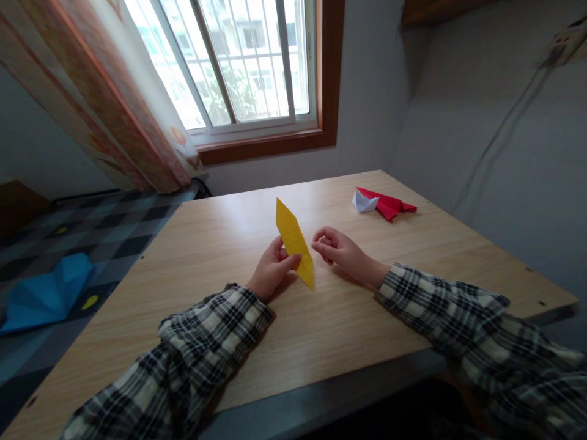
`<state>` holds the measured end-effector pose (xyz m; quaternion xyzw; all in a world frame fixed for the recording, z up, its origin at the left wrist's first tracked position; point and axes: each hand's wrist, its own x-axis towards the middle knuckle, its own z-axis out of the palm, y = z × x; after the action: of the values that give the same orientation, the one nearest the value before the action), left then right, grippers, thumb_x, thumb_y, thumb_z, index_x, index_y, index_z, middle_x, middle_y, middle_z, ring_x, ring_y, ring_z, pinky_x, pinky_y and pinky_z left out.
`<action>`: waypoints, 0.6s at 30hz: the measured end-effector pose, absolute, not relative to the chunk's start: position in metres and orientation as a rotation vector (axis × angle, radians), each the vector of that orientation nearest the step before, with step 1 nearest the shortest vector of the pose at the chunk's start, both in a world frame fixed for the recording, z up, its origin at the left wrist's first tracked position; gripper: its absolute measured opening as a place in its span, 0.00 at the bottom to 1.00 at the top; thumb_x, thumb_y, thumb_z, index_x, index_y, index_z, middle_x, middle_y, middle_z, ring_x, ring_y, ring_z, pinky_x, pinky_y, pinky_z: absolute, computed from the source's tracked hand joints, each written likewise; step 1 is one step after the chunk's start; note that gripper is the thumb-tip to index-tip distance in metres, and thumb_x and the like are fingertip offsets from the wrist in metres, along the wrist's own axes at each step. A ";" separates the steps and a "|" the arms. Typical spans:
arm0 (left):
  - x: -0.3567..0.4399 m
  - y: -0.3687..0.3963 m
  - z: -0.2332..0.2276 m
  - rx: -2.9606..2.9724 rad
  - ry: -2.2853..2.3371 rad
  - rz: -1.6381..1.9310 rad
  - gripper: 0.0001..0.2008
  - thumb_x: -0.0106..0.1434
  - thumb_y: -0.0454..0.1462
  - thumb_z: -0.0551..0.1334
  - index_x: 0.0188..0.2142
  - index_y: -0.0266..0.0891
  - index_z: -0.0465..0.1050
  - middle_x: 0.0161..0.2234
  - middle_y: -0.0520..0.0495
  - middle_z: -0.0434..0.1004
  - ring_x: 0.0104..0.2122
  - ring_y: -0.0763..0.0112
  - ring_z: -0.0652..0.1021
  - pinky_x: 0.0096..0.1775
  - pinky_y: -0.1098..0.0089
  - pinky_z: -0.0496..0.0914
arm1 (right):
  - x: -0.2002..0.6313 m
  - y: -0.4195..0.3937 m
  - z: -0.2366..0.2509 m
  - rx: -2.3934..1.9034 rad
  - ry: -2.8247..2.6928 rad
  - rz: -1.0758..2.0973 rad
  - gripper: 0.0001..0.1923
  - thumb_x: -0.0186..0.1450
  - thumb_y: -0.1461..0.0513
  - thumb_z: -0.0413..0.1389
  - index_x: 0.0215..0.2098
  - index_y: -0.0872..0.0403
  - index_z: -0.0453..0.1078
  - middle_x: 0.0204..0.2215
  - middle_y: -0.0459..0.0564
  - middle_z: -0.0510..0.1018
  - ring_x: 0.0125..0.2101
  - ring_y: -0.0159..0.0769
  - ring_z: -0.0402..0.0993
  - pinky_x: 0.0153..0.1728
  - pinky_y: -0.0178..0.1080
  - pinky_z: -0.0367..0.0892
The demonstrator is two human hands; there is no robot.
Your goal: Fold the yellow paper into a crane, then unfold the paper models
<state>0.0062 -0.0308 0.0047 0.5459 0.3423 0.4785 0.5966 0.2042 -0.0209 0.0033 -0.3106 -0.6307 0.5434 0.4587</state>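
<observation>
We held the yellow paper (pixel 294 241) in our left hand (pixel 273 269), above the middle of the table (pixel 183 256). It was a long folded piece with pointed ends, standing on edge and tilted, its upper tip away from us and its lower tip near the tabletop. Our left thumb and fingers pinched it about its middle, the thumb on the side toward us, the fingers behind it and mostly hidden. Our right hand (pixel 338 249) lay just beside the paper on its right, not touching it as far as we could tell; its fingers were curled loosely inward, with the thumb near the fingertips, holding nothing. Both wrists rested on the wood, and both arms wore plaid sleeves (pixel 215 330). At the far right of the table, well apart from our hands, a red paper plane (pixel 389 204) lay flat, and a small white paper fold (pixel 364 202) sat touching its left end. Beyond the table a barred window (pixel 238 61) let in daylight, with a patterned curtain (pixel 110 104) hanging to its left. On the checked floor (pixel 114 232) at our left lay a crumpled blue sheet (pixel 48 293). A cable (pixel 499 131) ran down the grey wall at the right.
</observation>
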 end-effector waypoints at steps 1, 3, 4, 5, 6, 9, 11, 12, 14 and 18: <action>0.006 -0.032 0.005 1.279 0.789 1.082 0.24 0.56 0.35 0.71 0.50 0.36 0.67 0.36 0.49 0.80 0.32 0.71 0.80 0.35 0.71 0.73 | 0.204 -0.022 0.005 -0.753 -1.554 1.305 0.14 0.66 0.52 0.60 0.40 0.52 0.65 0.19 0.36 0.62 0.20 0.27 0.58 0.20 0.32 0.53; 0.007 -0.034 0.004 1.308 0.779 1.031 0.26 0.56 0.35 0.71 0.53 0.37 0.67 0.36 0.48 0.80 0.32 0.71 0.80 0.34 0.71 0.73 | 0.205 -0.024 0.006 -0.744 -1.553 1.262 0.14 0.66 0.52 0.59 0.44 0.52 0.67 0.19 0.36 0.60 0.20 0.28 0.57 0.21 0.32 0.53; 0.007 -0.034 0.004 1.324 0.771 1.008 0.27 0.56 0.35 0.72 0.54 0.37 0.67 0.37 0.48 0.80 0.32 0.70 0.80 0.35 0.71 0.73 | 0.205 -0.024 0.007 -0.745 -1.551 1.249 0.15 0.66 0.52 0.59 0.46 0.52 0.67 0.19 0.35 0.60 0.20 0.28 0.57 0.20 0.33 0.53; 0.007 -0.035 0.003 1.342 0.763 0.987 0.28 0.56 0.35 0.72 0.55 0.37 0.67 0.37 0.47 0.80 0.32 0.70 0.80 0.35 0.70 0.74 | 0.205 -0.025 0.007 -0.747 -1.550 1.240 0.16 0.66 0.53 0.59 0.47 0.52 0.67 0.18 0.35 0.59 0.20 0.28 0.57 0.20 0.33 0.53; 0.007 -0.035 0.002 1.358 0.755 0.971 0.28 0.56 0.35 0.72 0.55 0.37 0.67 0.37 0.47 0.80 0.32 0.70 0.80 0.35 0.70 0.74 | 0.205 -0.025 0.007 -0.747 -1.551 1.236 0.16 0.66 0.52 0.60 0.48 0.52 0.67 0.18 0.35 0.59 0.20 0.28 0.56 0.20 0.33 0.53; 0.008 -0.035 0.001 1.405 0.732 0.943 0.27 0.57 0.35 0.71 0.55 0.37 0.67 0.37 0.48 0.78 0.32 0.70 0.79 0.34 0.71 0.73 | 0.205 -0.024 0.008 -0.739 -1.558 1.246 0.17 0.64 0.52 0.61 0.47 0.52 0.68 0.18 0.35 0.58 0.20 0.28 0.55 0.20 0.34 0.52; 0.008 -0.036 0.001 1.436 0.727 0.926 0.26 0.58 0.35 0.70 0.55 0.37 0.67 0.36 0.49 0.78 0.31 0.71 0.78 0.33 0.71 0.72 | 0.205 -0.024 0.008 -0.742 -1.555 1.256 0.18 0.63 0.52 0.62 0.46 0.52 0.68 0.19 0.35 0.58 0.20 0.28 0.54 0.20 0.34 0.51; 0.008 -0.036 0.001 1.450 0.726 0.918 0.26 0.59 0.35 0.70 0.55 0.37 0.67 0.36 0.49 0.77 0.31 0.70 0.78 0.33 0.71 0.72 | 0.204 -0.023 0.008 -0.748 -1.552 1.254 0.19 0.63 0.51 0.62 0.46 0.52 0.68 0.19 0.35 0.59 0.20 0.28 0.54 0.21 0.34 0.50; 0.008 -0.037 0.001 1.470 0.719 0.910 0.25 0.59 0.35 0.70 0.55 0.37 0.67 0.36 0.49 0.77 0.32 0.70 0.78 0.34 0.70 0.72 | 0.203 -0.023 0.008 -0.766 -1.546 1.238 0.20 0.62 0.51 0.63 0.46 0.53 0.68 0.19 0.35 0.59 0.20 0.28 0.54 0.21 0.34 0.49; 0.009 -0.037 0.000 1.476 0.697 0.921 0.25 0.60 0.35 0.69 0.56 0.37 0.66 0.37 0.48 0.78 0.32 0.70 0.77 0.35 0.69 0.72 | 0.202 -0.022 0.005 -0.781 -1.553 1.225 0.21 0.61 0.51 0.64 0.47 0.54 0.69 0.20 0.36 0.59 0.21 0.27 0.54 0.21 0.35 0.50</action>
<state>0.0087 -0.0374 0.0000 0.6346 0.2996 0.3962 0.5921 0.2019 -0.0224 0.0046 -0.3210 -0.6381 0.5035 0.4860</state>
